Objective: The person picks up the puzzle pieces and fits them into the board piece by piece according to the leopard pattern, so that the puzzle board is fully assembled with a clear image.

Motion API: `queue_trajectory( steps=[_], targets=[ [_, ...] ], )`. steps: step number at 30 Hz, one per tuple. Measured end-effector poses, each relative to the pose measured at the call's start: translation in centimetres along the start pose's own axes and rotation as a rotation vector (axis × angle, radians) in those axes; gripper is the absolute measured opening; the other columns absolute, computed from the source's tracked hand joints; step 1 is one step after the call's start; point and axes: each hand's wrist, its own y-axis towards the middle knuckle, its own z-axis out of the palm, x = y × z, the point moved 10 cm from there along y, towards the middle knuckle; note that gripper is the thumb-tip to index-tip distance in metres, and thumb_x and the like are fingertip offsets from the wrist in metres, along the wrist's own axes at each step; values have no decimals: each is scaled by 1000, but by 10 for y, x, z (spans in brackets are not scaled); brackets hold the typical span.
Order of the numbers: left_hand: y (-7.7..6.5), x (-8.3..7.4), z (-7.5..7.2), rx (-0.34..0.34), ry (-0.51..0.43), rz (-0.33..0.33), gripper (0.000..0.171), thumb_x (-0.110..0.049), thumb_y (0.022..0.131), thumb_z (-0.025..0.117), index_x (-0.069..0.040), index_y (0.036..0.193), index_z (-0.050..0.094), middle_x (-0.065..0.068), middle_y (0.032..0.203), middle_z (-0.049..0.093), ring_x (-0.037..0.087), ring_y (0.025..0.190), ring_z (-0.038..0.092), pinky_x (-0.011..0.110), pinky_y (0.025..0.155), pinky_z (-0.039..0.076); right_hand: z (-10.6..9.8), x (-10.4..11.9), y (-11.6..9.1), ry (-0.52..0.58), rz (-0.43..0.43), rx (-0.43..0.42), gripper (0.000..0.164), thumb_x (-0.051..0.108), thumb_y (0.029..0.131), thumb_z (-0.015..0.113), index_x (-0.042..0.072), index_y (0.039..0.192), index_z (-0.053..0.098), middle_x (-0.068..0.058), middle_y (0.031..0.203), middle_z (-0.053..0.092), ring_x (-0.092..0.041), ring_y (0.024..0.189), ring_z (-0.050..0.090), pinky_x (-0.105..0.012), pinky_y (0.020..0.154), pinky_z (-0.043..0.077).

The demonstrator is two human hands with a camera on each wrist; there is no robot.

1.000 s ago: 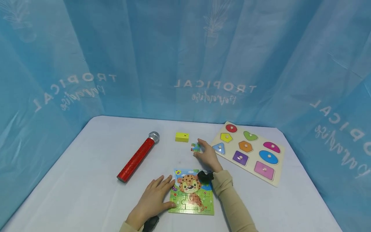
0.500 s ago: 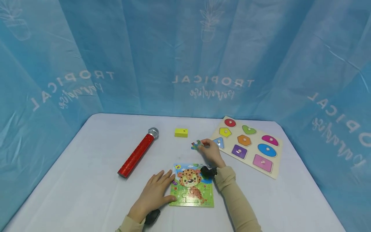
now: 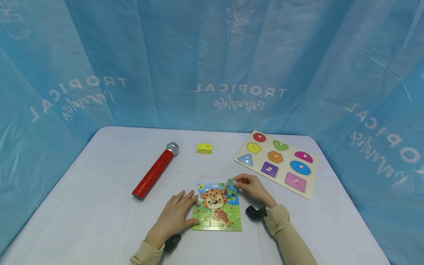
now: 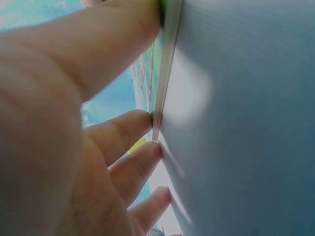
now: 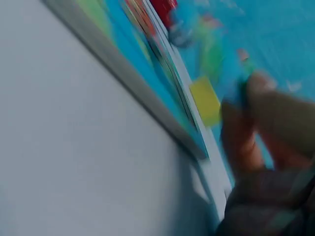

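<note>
A leopard jigsaw puzzle lies flat on the white table in front of me. My left hand rests along its left side, fingers spread and fairly straight, thumb at the lower left corner. In the left wrist view, the thumb and fingertips touch the board's edge. Between thumb and fingers, my right hand pinches a small puzzle piece over the board's upper right corner. That piece is blurred in the right wrist view, held above the board; whether it touches the board cannot be told.
Left of the puzzle lies a red toy microphone with a silver head. A small yellow block sits behind the puzzle. To the right is a wooden peg board with several coloured shapes. Blue curtains hang round the table.
My right hand has picked up the puzzle piece from the table behind the puzzle and brought it back toward me, over the upper right corner. My left hand stays at the puzzle's left side.
</note>
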Motion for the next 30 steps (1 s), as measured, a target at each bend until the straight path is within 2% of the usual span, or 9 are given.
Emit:
queue_trajectory(
  steps=[4,12,16,20,26,30],
  targets=[
    [2,0,-1,-4,2,13,79,-44,76,77,-7,140,51,14,150,44,43,140,34,64,115,25,5,4,-7,-52,-33,-27,24,20,93,65,4,109,71,-11,96,69,-7,71,48,-17,62,39],
    [-4,2,4,21,-26,-16,79,-44,76,78,-8,140,51,13,151,44,43,141,32,64,116,24,20,6,-19,-190,-24,-64,19,23,93,65,12,107,72,0,78,59,-7,63,42,-19,53,35],
    [-6,5,4,18,-13,-26,79,-45,76,78,-9,140,51,13,151,44,43,141,33,63,116,24,22,14,-20,-259,-66,-114,14,18,88,71,16,102,72,1,86,58,-6,65,43,-18,56,37],
    [-6,7,0,-7,5,-26,79,-44,75,78,-9,140,51,13,151,44,42,141,34,62,115,26,25,23,-17,-288,-121,-129,21,16,82,77,16,103,71,-2,98,59,-5,66,44,-18,58,39],
    [-3,7,3,-8,0,-29,79,-45,75,78,-9,140,51,12,151,44,42,141,34,62,115,26,22,20,-15,-332,-83,-140,38,22,79,80,17,114,68,0,106,59,-6,65,45,-18,57,39],
    [-3,8,5,0,9,-39,79,-47,76,77,-10,141,51,12,151,44,42,142,33,61,116,26,20,20,-18,-300,-84,-154,39,22,82,78,15,119,66,-3,107,60,-5,65,44,-18,56,38]
  ],
)
